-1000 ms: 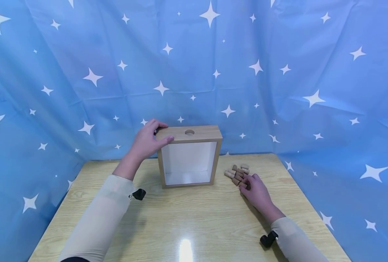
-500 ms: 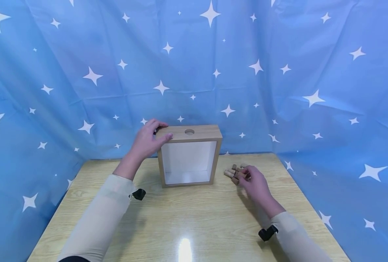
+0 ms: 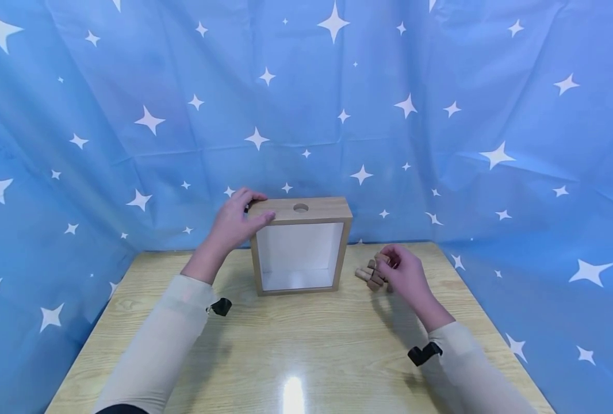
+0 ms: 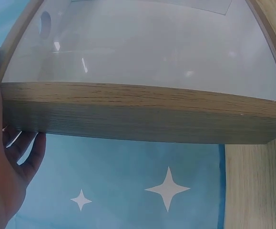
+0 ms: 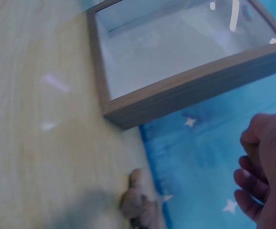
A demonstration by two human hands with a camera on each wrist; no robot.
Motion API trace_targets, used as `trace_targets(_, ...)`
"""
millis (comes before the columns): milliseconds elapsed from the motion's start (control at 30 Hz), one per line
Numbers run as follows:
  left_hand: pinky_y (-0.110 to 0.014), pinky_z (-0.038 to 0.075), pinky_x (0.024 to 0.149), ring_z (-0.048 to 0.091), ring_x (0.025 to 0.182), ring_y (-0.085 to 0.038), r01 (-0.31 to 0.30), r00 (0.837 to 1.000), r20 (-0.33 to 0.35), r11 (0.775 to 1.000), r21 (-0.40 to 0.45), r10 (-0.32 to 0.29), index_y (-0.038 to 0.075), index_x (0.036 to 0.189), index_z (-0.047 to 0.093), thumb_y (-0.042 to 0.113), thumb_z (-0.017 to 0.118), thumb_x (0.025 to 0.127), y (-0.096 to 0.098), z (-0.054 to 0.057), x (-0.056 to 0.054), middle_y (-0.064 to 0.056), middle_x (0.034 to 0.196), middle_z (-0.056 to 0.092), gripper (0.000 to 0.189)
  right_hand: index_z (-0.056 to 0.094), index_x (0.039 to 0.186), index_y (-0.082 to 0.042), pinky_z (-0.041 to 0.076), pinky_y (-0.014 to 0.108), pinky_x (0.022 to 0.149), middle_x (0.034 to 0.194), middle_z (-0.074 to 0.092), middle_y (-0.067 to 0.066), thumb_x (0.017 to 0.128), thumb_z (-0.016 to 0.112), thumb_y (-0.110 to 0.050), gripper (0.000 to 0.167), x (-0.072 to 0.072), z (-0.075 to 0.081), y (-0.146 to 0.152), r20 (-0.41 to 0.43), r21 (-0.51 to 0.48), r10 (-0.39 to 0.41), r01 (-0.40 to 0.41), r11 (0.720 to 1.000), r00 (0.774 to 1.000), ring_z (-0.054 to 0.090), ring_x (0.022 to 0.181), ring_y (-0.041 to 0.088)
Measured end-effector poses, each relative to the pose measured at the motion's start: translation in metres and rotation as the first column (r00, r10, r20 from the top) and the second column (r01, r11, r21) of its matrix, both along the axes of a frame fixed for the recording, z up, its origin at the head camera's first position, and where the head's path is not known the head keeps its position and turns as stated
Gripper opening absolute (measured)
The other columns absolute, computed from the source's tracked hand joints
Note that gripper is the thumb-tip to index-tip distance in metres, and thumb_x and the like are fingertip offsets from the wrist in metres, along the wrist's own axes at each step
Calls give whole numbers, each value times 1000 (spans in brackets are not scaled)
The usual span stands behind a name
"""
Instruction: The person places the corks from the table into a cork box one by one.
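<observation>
A wooden shadow box (image 3: 300, 256) with a clear front and a round hole (image 3: 301, 207) in its top stands upright toward the back of the table. My left hand (image 3: 234, 221) grips its upper left corner, thumb along the top and fingers behind; the left wrist view shows those fingers (image 4: 32, 160) curled past the frame's side. Right of the box lies a small pile of wooden pieces (image 3: 374, 282), light and dark brown. Just above it, my right hand (image 3: 406, 277) pinches one small wooden piece (image 3: 382, 258) between thumb and fingers. The right wrist view shows that piece mostly hidden by the hand.
The pale wood-grain table (image 3: 296, 339) ends close behind the box, where a blue star-patterned curtain (image 3: 306, 103) hangs. Curtain also closes in the left and right sides. A bright light reflection (image 3: 293, 397) shows near the table's front.
My right hand has picked a wooden piece out of the pile and lifted it up and slightly away from the front. The left hand and the box stay put.
</observation>
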State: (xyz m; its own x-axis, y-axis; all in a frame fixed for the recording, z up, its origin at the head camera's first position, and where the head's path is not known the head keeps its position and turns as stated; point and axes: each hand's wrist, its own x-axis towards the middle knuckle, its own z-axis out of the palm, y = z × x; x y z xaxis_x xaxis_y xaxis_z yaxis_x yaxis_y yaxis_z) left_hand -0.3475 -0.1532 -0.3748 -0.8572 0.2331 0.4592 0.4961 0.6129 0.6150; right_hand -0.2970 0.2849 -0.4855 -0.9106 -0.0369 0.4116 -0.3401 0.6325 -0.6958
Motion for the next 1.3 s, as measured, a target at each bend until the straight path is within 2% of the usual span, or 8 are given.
trace_targets(300, -53, 51, 103, 60, 119, -28, 2, 1000, 2, 1000, -12, -2, 14, 141, 70, 56, 75, 101, 0, -5, 0, -3, 131, 63, 58, 76, 119, -8, 51, 25, 67, 94, 69, 9, 107, 76, -16, 14, -3, 33, -10, -35, -89, 14, -18, 996, 999, 62, 79, 19)
trace_targets(533, -53, 51, 103, 59, 120, -27, -8, 1000, 3, 1000, -28, 8, 14, 142, 69, 59, 74, 101, 0, -5, -1, -3, 132, 62, 60, 76, 122, -8, 50, 26, 69, 96, 70, 10, 108, 76, -19, 17, -6, 52, -17, -58, -121, 53, -59, 991, 997, 62, 82, 23)
trace_targets(900, -54, 51, 104, 59, 121, -29, -12, 1000, -6, 999, -34, 12, 13, 143, 68, 56, 73, 102, -2, -4, 0, -5, 133, 62, 59, 75, 123, -8, 50, 25, 68, 97, 70, 10, 108, 75, -16, 17, -18, 76, -29, -82, -133, 99, -109, 985, 992, 62, 83, 24)
trace_targets(1100, -54, 51, 104, 59, 120, -29, -13, 1000, 1, 1000, -25, 13, 14, 142, 69, 56, 74, 101, -1, -4, 0, -4, 132, 62, 59, 77, 125, -8, 52, 25, 68, 98, 71, 10, 107, 78, -21, 22, -22, 91, -38, -108, -128, 118, -131, 983, 987, 65, 87, 23)
trace_targets(1300, -54, 51, 104, 59, 122, -29, -17, 1000, 13, 1000, -24, 18, 14, 143, 68, 54, 75, 101, 0, -1, 0, -4, 133, 61, 59, 79, 127, -7, 52, 22, 74, 101, 69, 12, 107, 79, -19, 24, -25, 109, -51, -145, -132, 128, -147, 980, 981, 64, 89, 23)
